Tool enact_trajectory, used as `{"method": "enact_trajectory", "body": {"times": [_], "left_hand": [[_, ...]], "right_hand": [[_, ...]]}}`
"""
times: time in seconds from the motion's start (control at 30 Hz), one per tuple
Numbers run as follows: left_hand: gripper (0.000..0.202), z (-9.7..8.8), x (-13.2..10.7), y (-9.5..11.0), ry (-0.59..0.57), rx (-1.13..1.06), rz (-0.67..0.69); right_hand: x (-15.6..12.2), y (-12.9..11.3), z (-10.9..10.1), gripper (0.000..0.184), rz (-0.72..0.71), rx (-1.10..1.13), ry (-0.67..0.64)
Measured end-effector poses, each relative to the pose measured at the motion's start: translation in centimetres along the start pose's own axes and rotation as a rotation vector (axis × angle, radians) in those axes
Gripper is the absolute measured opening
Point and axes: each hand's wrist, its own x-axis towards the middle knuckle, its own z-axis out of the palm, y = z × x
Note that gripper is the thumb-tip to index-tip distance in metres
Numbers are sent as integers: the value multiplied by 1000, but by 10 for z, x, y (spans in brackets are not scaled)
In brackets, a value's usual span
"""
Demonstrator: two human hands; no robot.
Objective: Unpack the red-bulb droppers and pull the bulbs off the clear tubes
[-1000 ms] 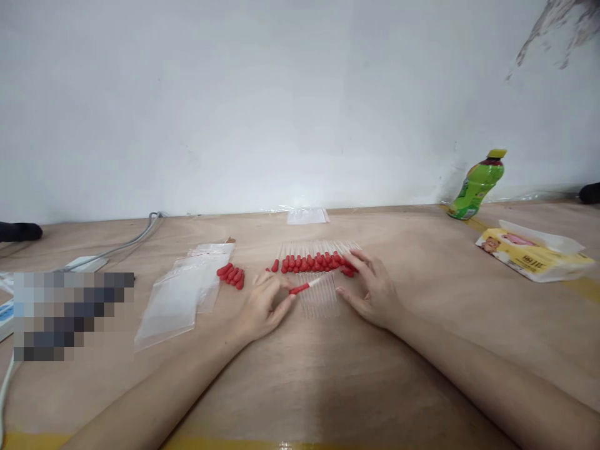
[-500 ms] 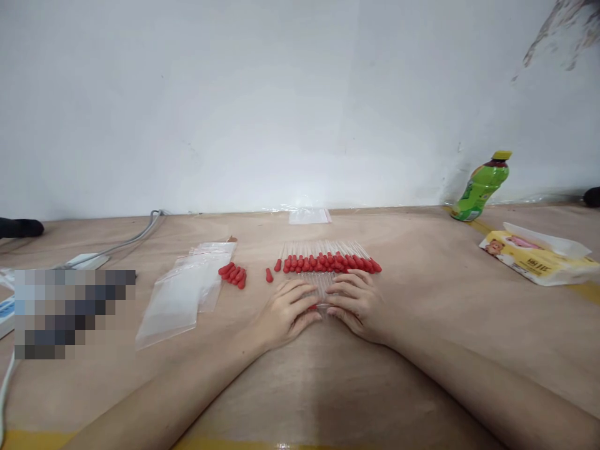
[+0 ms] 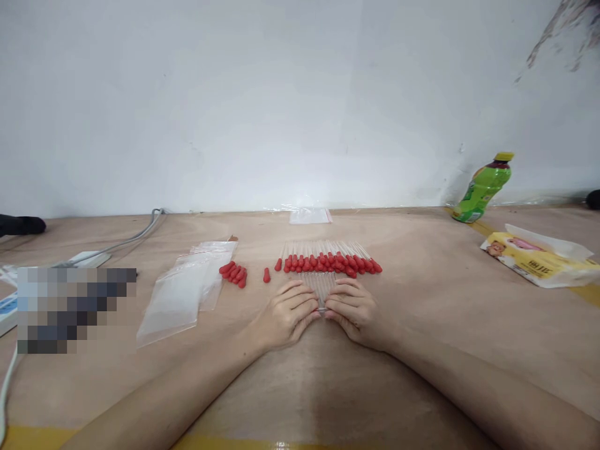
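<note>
My left hand (image 3: 288,315) and my right hand (image 3: 359,314) face each other with bent fingers and thumbs closed together. A short piece of clear tube (image 3: 322,309) spans between their fingertips; the rest is hidden inside the hands. Just beyond it, clear thin glass tubes (image 3: 319,284) lie side by side, partly covered by the fingers. Farther out is a row of droppers (image 3: 323,261) with red rubber bulbs, their clear stems pointing toward the wall. One loose red bulb (image 3: 267,275) lies left of the row, near a small pile of red bulbs (image 3: 234,274).
Clear zip bags (image 3: 175,303) overlap at the left, beside a grey cable (image 3: 140,234) and a power strip (image 3: 7,315). Another clear bag (image 3: 309,216) lies by the wall. A green bottle (image 3: 482,189) and a yellow tissue pack (image 3: 534,259) stand and lie at the right.
My hands have drawn slightly nearer to me, with the fingers closer in. A red bit beside my left fingertips is now hidden. One bulb sticks out more plainly from the row's near side.
</note>
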Motion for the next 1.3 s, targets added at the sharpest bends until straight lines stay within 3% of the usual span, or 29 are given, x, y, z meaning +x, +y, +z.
{"method": "enact_trajectory", "body": {"times": [0.43,0.57,0.63,0.7,0.77,0.83,1.13,1.3], "left_hand": [[14,-3,-2,3,-26,-2,2],[15,-11,-9,-5,-13,4,-9],[17,-21,-14,-18,18,47,-137],[20,-34,-19,-36,32,166,-355],[25,-46,-24,-53,3,301,-537],[27,-53,-27,-65,-46,384,-617],[18,-49,-31,-68,-221,432,-579],[26,-46,-34,-75,-270,496,-526]], "right_hand": [[-7,2,-6,17,-88,-54,25],[-12,14,-13,23,-72,-8,74],[-14,25,-20,22,25,-18,135],[-16,36,-26,19,163,-98,159],[-18,42,-28,18,261,-200,122],[-18,43,-29,18,301,-260,76],[-17,35,-28,11,355,-248,16],[-18,30,-23,12,347,-272,-14]]}}
